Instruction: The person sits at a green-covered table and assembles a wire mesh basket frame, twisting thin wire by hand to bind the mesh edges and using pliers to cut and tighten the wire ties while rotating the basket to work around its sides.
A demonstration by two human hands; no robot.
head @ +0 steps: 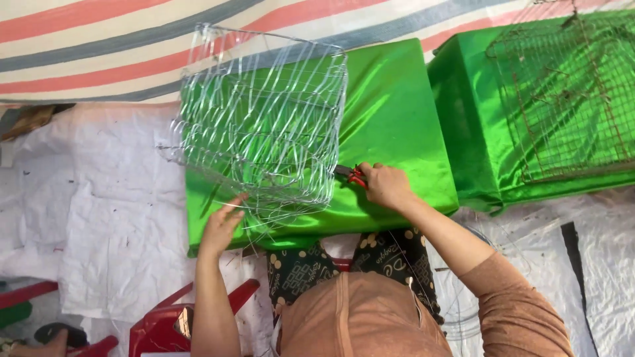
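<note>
Gripping pliers (352, 175) w/ right hand (385, 185), steadying wire basket (261, 119).

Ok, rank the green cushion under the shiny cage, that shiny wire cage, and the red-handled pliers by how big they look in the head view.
1. green cushion, largest.
2. shiny wire cage, resting on that cushion and steadied by the left hand; it sits nearer the camera, so the gap is unsure.
3. red-handled pliers in the right hand, clearly smallest.
</note>
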